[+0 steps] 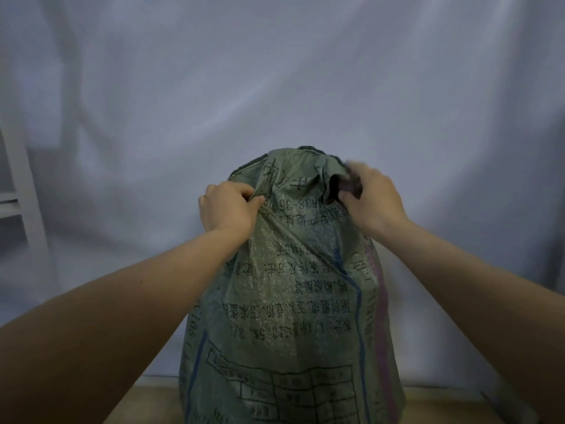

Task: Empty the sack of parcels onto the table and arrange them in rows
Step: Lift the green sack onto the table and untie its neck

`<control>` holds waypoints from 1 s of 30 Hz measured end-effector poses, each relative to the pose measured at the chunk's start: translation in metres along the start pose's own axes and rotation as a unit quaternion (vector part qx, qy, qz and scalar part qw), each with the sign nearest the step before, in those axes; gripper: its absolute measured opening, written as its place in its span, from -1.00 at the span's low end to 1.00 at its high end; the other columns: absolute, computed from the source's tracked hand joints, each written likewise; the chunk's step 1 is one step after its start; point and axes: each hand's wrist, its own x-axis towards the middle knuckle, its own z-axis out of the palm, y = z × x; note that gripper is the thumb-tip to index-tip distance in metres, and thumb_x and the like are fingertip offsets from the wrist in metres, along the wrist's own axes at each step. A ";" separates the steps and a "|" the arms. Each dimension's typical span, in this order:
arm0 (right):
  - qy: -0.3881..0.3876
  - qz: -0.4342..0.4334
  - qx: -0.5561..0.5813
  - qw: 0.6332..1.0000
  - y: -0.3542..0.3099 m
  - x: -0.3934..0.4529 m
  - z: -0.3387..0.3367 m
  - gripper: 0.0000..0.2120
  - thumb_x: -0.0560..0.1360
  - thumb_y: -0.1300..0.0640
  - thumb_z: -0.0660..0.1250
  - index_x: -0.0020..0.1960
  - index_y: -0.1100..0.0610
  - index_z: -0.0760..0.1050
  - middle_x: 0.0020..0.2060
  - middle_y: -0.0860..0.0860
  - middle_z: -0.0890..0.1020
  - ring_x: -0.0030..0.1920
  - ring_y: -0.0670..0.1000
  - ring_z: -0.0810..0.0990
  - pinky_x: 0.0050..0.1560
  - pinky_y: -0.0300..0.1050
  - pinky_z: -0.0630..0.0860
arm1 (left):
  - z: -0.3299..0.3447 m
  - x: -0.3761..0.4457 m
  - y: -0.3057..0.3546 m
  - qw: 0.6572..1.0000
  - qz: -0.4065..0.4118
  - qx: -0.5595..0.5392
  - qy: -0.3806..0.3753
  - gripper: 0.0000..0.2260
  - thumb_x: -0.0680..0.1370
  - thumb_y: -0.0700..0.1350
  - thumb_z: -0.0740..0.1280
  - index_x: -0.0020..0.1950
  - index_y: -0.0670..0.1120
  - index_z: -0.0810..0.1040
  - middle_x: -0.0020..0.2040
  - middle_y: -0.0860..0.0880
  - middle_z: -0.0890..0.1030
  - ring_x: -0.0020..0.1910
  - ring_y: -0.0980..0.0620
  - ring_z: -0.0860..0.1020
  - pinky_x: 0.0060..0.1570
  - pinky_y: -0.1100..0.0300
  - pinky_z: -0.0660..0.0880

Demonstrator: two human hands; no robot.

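The left hand [227, 209] is closed tight on a pinch of the sack [293, 301] near its top, on the left side. The right hand [371, 200] is closed on the bunched cloth at the top right, and its fingers look blurry there. Both bare arms reach forward to the sack from the bottom corners.

The sack is a big green woven bag with black writing, a printed grid of boxes low down, blue lines and a pink stripe along its right side. The writing is upside down. It looks full and lumpy. It stands upright, long way up and down, with its stitched, gathered end pointing up. Its bottom is out of view. It is in the middle, in front of a pale grey cloth backdrop [275, 71]. A strip of tan counter [146, 399] shows beside it at the bottom.
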 end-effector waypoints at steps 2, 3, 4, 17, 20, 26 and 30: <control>-0.013 0.001 0.042 0.999 -0.005 -0.007 0.006 -0.85 0.60 0.14 0.27 -0.13 -0.01 0.54 -0.27 0.05 0.60 -0.15 0.22 0.59 -0.21 -0.01 0.46 | -0.001 0.000 0.000 0.999 0.001 -0.043 -0.016 -0.76 0.51 0.05 0.46 -0.29 -0.07 0.66 -0.29 -0.04 0.65 -0.13 -0.13 0.60 0.04 0.08 0.47; -0.011 0.000 0.060 0.998 -0.006 -0.010 0.011 -0.79 0.61 0.15 0.26 -0.18 0.00 0.55 -0.35 0.04 0.57 -0.25 0.19 0.56 -0.28 -0.03 0.41 | -0.003 0.000 0.001 0.998 -0.003 -0.059 -0.021 -0.77 0.50 0.00 0.48 -0.30 -0.08 0.64 -0.30 -0.05 0.65 -0.18 -0.11 0.61 0.00 0.03 0.54; -0.011 0.003 0.074 0.997 -0.010 -0.014 0.012 -0.79 0.61 0.15 0.26 -0.16 0.02 0.59 -0.38 0.04 0.57 -0.29 0.17 0.53 -0.30 -0.03 0.40 | -0.005 0.000 0.001 0.997 -0.014 -0.076 -0.025 -0.80 0.48 -0.04 0.50 -0.30 -0.07 0.62 -0.29 -0.04 0.64 -0.19 -0.09 0.62 -0.02 0.01 0.58; -0.098 -0.014 0.119 0.988 -0.061 -0.028 0.033 -0.48 0.23 -0.48 0.42 -0.11 -0.07 0.63 -0.29 -0.14 0.65 -0.21 -0.09 0.60 -0.26 -0.10 0.49 | -0.026 0.011 0.003 0.951 -0.162 -0.254 -0.062 -0.76 0.30 -0.18 0.64 -0.28 -0.06 0.58 -0.10 -0.05 0.65 0.04 -0.07 0.63 0.10 0.00 0.59; -0.080 -0.026 0.085 0.993 -0.071 -0.028 0.050 -0.40 0.18 -0.56 0.34 -0.21 -0.03 0.57 -0.23 -0.08 0.57 -0.07 0.05 0.52 -0.15 -0.04 0.43 | -0.023 0.008 0.009 0.943 -0.169 -0.275 -0.079 -0.78 0.31 -0.20 0.63 -0.27 -0.05 0.59 -0.12 -0.05 0.66 -0.02 -0.06 0.64 0.05 0.02 0.62; 0.005 0.023 0.072 0.997 -0.082 -0.027 0.071 -0.56 0.36 -0.32 0.45 -0.04 0.03 0.66 0.03 0.00 0.58 0.16 0.16 0.38 0.19 0.13 0.39 | -0.022 0.004 0.013 0.939 -0.154 -0.282 -0.123 -0.83 0.32 -0.24 0.59 -0.29 -0.06 0.63 -0.18 -0.05 0.67 -0.11 -0.03 0.66 -0.03 0.05 0.65; 0.018 0.010 0.035 0.999 -0.078 -0.027 0.076 -0.78 0.50 -0.11 0.41 -0.05 0.04 0.65 0.06 -0.01 0.56 0.14 0.15 0.37 0.10 0.00 0.31 | -0.026 0.000 0.010 0.950 -0.099 -0.249 -0.162 -0.87 0.39 -0.18 0.51 -0.34 -0.01 0.68 -0.20 0.02 0.68 -0.06 0.03 0.62 0.06 0.06 0.60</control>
